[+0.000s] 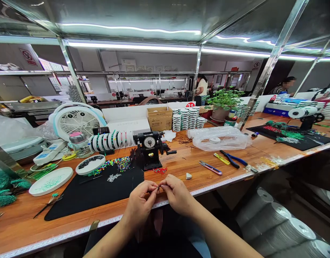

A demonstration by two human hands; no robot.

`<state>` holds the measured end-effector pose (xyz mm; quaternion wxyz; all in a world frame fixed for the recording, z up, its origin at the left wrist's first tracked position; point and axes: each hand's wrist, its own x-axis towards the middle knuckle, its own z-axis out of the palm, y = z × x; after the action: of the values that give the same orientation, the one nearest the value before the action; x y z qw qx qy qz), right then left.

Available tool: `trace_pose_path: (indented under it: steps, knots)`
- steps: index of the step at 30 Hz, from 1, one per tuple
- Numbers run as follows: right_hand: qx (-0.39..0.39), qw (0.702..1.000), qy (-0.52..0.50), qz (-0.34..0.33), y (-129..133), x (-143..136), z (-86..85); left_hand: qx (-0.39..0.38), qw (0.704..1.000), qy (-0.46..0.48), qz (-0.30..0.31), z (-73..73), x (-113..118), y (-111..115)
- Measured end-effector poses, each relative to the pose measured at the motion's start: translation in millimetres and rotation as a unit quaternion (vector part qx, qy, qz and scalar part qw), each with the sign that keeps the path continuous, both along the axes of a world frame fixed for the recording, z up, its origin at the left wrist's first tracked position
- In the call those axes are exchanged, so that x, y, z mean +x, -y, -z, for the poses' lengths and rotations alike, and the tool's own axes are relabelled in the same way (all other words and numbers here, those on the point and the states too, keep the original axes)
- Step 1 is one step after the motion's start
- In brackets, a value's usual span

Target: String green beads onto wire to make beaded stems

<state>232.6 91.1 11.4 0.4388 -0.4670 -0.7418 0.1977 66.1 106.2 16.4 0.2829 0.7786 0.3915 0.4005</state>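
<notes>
My left hand (142, 200) and my right hand (176, 193) meet at the table's front edge, with the fingertips of both pinched together on a small dark thread-like piece (158, 188), too small to make out fully. Just beyond them stands a black winding machine (150, 152) with a round dial and a crank, and a row of white spools (112, 141) reaches out to its left. Red bits (160, 170) lie at the machine's foot. A small white block (188, 176) is right of my hands.
A black mat (100, 195) with colored beads (123, 164) and white dishes (51, 181) lies left. Cutters (210, 167), blue-handled pliers (233, 159) and a plastic bag (221, 139) are right. A fan (77, 122) and cardboard box (159, 119) stand behind. Two people are farther back.
</notes>
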Motion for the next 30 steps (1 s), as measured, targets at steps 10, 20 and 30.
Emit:
trace_pose_path:
  steps: [10, 20, 30]
  knots:
    - [0.038, 0.993, 0.103, 0.037, 13.6, -7.0, -0.8, 0.001, 1.000, -0.020, -0.001, -7.5, 0.4, 2.7]
    - [0.035, 0.995, 0.081, 0.056, 13.5, -11.0, -1.0, 0.035, 0.989, -0.139, 0.026, -4.8, -4.8, 7.0]
    - [0.001, 0.994, 0.090, 0.056, 15.6, -9.6, -8.3, 0.021, 0.977, -0.207, 0.039, -6.8, -8.5, 6.4]
